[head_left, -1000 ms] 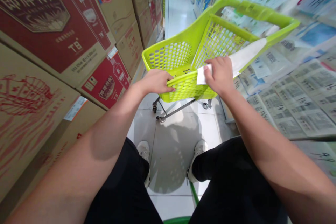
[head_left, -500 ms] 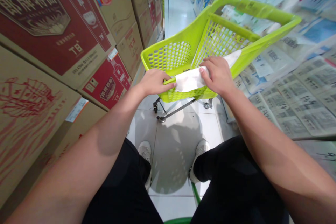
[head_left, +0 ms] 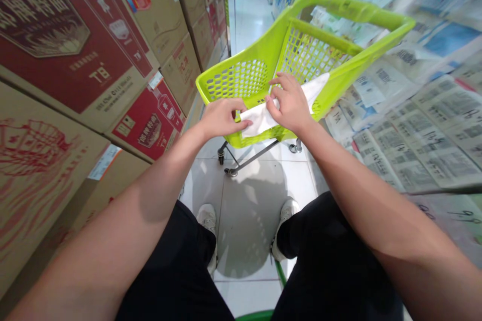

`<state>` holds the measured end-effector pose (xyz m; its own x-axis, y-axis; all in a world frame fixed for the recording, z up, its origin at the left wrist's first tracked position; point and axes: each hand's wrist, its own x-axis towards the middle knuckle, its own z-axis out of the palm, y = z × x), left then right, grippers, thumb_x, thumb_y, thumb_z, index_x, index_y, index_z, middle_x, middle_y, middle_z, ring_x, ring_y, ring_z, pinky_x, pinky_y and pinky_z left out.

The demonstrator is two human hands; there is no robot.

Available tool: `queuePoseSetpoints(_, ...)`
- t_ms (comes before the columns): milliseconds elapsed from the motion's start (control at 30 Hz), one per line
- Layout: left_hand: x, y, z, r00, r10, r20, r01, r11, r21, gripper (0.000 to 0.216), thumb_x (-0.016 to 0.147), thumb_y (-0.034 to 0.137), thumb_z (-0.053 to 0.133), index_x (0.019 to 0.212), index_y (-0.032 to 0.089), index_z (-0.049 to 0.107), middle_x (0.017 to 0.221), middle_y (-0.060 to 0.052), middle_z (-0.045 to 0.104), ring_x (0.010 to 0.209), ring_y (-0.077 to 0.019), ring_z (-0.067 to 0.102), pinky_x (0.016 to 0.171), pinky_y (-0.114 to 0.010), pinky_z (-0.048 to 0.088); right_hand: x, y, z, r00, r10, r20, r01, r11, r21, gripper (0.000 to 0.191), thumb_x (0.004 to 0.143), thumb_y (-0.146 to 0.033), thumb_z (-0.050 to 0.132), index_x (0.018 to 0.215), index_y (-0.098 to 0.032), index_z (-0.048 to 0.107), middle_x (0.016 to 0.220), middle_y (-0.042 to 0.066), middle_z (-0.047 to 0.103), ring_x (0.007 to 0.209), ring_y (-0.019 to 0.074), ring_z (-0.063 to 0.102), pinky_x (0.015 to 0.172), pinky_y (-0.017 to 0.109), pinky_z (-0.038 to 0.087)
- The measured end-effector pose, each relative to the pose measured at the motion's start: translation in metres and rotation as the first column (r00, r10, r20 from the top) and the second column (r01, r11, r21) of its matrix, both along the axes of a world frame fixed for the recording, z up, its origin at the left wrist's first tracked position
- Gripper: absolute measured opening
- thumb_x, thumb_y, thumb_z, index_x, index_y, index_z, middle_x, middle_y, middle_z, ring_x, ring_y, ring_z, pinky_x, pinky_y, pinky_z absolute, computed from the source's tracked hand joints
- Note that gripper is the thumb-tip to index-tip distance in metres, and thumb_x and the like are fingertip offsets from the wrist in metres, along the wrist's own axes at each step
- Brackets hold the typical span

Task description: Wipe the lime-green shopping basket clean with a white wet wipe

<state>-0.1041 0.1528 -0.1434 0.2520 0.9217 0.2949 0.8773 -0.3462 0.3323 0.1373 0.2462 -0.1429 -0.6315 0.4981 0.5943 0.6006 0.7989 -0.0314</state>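
A lime-green shopping cart (head_left: 244,57) with a perforated plastic basket stands in front of me. Over its near rim lies a white cloth (head_left: 315,91), folded across the edge and spreading along the right side. My left hand (head_left: 225,118) is closed round the rim at the left end of the cloth, with the thumb on the outer side. On the cloth, to the right, my right hand (head_left: 288,103) pinches it against the rim, thumb toward me and some fingers bent up. The rim under both hands is covered.
Stacked cardboard boxes (head_left: 124,75) line the left side. At right, bagged white packages (head_left: 399,140) with handwritten prices fill a sloping display. Caster wheels (head_left: 231,172) stand on the tiled floor (head_left: 248,241) beyond my shoes. Something green and curved (head_left: 256,316) shows at the bottom edge.
My right hand has slid left along the rim, closer to my left hand, and its fingers are more raised. More cloth shows to its right. The view has shifted slightly.
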Motion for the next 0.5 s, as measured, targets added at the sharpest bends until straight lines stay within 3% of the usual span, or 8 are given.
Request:
queuePoseSetpoints(100, 0.001, -0.001, 0.002, 1.0, 0.021, 0.007, -0.021, 1.0, -0.015, 0.034, 0.087, 0.056, 0.08, 0.096, 0.023, 0.075, 0.099, 0.0, 0.079, 0.088, -0.0198, 0.069, 0.073, -0.031, 0.041, 0.005, 0.007, -0.004, 0.997, -0.068, 0.048, 0.07, 0.997, -0.028, 0.068, 0.112, -0.068, 0.023, 0.107, -0.025, 0.075, 0.112, 0.018, 0.078, 0.117, 0.0401, 0.067, 0.103, 0.062, 0.05)
queuePoseSetpoints(200, 0.001, 0.0, 0.006, 0.999, 0.028, -0.039, -0.03, 0.998, -0.054, 0.044, 0.081, 0.059, 0.087, 0.105, 0.024, 0.075, 0.108, -0.002, 0.081, 0.095, -0.0233, 0.072, 0.075, -0.031, 0.043, 0.016, 0.019, -0.004, 0.989, -0.12, 0.091, 0.123, 0.992, -0.026, 0.07, 0.111, -0.068, 0.021, 0.094, -0.023, 0.073, 0.094, 0.017, 0.076, 0.1, 0.038, 0.068, 0.097, 0.06, 0.05)
queuePoseSetpoints(333, 0.003, 0.002, 0.008, 0.981, 0.019, -0.193, -0.044, 0.991, -0.128, 0.051, 0.083, 0.062, 0.083, 0.122, 0.028, 0.077, 0.113, -0.005, 0.082, 0.104, -0.0305, 0.075, 0.08, -0.035, 0.046, 0.033, 0.037, -0.002, 0.983, -0.169, 0.066, 0.169, 0.986, -0.008, 0.071, 0.111, -0.068, 0.022, 0.082, -0.024, 0.069, 0.085, 0.018, 0.073, 0.095, 0.038, 0.065, 0.094, 0.06, 0.049)
queuePoseSetpoints(500, 0.009, 0.003, 0.009, 0.945, 0.012, -0.326, -0.064, 0.987, -0.149, 0.044, 0.091, 0.062, 0.067, 0.106, 0.025, 0.085, 0.099, -0.009, 0.083, 0.098, -0.0346, 0.078, 0.077, -0.038, 0.047, 0.022, 0.012, -0.003, 0.988, -0.143, 0.058, 0.142, 0.99, 0.027, 0.067, 0.112, -0.065, 0.025, 0.089, -0.023, 0.071, 0.09, 0.015, 0.076, 0.096, 0.0369, 0.064, 0.096, 0.059, 0.046)
